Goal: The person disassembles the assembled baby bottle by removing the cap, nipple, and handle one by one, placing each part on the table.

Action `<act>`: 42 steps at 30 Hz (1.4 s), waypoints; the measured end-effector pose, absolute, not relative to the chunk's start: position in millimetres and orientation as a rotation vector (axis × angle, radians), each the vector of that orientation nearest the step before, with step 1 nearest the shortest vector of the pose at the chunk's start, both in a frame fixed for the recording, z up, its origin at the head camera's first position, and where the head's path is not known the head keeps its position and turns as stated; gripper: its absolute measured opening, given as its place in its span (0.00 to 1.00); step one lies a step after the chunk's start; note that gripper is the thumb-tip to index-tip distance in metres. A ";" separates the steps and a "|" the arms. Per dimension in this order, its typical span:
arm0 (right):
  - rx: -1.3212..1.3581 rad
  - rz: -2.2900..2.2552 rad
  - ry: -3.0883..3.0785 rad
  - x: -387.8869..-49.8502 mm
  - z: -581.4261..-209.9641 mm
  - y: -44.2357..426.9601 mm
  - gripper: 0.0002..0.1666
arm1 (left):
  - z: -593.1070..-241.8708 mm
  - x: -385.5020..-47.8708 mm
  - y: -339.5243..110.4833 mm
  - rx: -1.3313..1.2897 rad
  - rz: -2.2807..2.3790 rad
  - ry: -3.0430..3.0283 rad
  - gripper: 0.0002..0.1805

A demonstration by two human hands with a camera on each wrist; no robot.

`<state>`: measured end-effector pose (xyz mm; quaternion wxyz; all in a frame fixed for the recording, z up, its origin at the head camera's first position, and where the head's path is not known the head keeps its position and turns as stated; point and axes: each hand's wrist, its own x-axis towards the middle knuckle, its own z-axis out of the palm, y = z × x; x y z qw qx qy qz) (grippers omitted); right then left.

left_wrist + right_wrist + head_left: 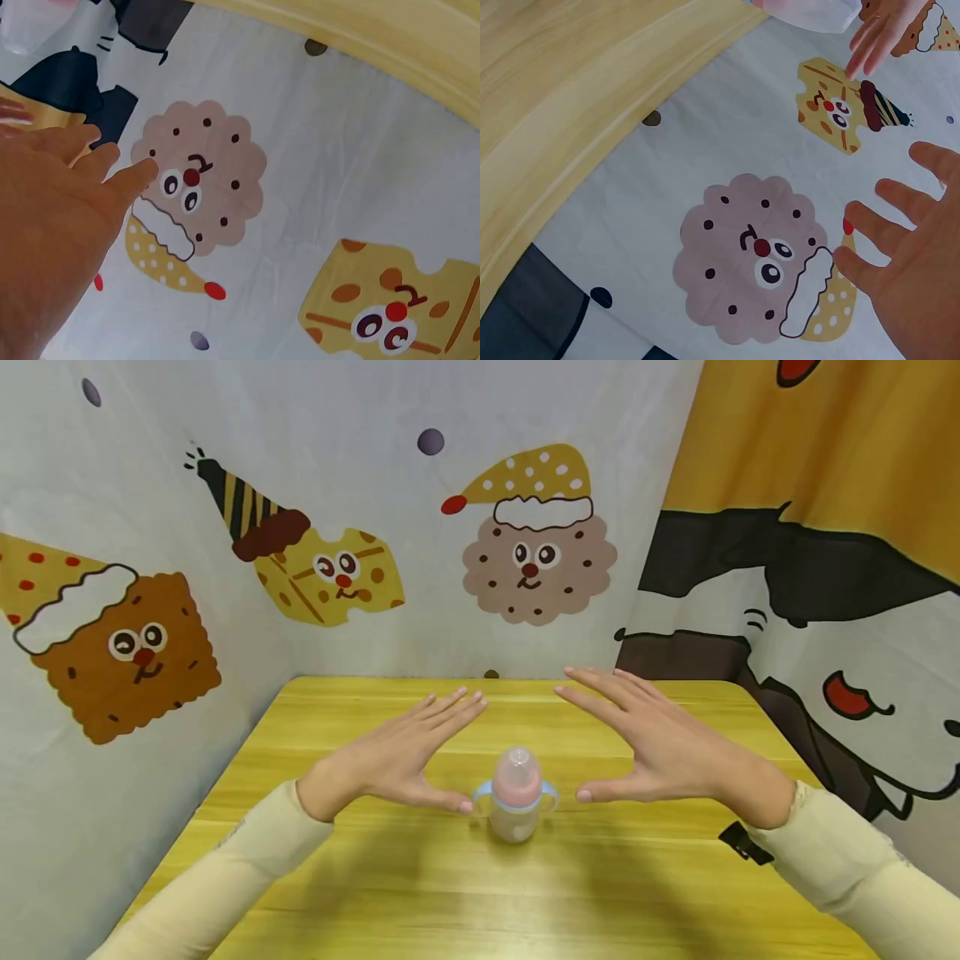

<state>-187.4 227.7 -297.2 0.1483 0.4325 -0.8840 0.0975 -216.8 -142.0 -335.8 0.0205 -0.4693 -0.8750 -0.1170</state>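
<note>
A baby bottle (516, 797) with a pink collar, a clear cap and two light blue handles stands upright on the wooden table (420, 893). To its left is my left hand (405, 756), fingers extended and thumb tip close to the left handle; whether they touch I cannot tell. My right hand (652, 739) hovers on the other side, fingers spread and thumb pointing at the right handle across a small gap. Neither hand holds anything. Part of the bottle (814, 13) shows at the top edge of the right wrist view, and my left hand (889, 34) appears beside it.
Behind the table and at its sides hangs a pale cloth (360, 435) printed with cartoon biscuits and cheese. An orange and black printed section (810, 460) fills the right side. A black strap piece (746, 843) sits at my right sleeve (840, 860).
</note>
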 end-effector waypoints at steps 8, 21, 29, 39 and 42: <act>1.246 0.283 -2.576 -189.9 -296.1 222.2 0.67 | -354.4 -228.8 -142.8 -1.477 -0.439 -2.659 0.70; 1.270 0.294 -2.605 -192.9 -299.4 208.6 0.70 | -372.1 -234.3 -140.4 -1.484 -0.503 -2.644 0.73; 1.291 0.274 -2.638 -197.5 -298.7 201.2 0.69 | -382.3 -236.7 -131.5 -1.482 -0.398 -2.680 0.73; 1.392 0.273 -2.700 -202.1 -312.0 184.9 0.68 | -410.0 -243.1 -114.8 -1.511 -0.422 -2.704 0.70; 1.439 0.294 -2.710 -202.3 -314.9 178.6 0.68 | -414.7 -245.5 -111.0 -1.524 -0.467 -2.723 0.71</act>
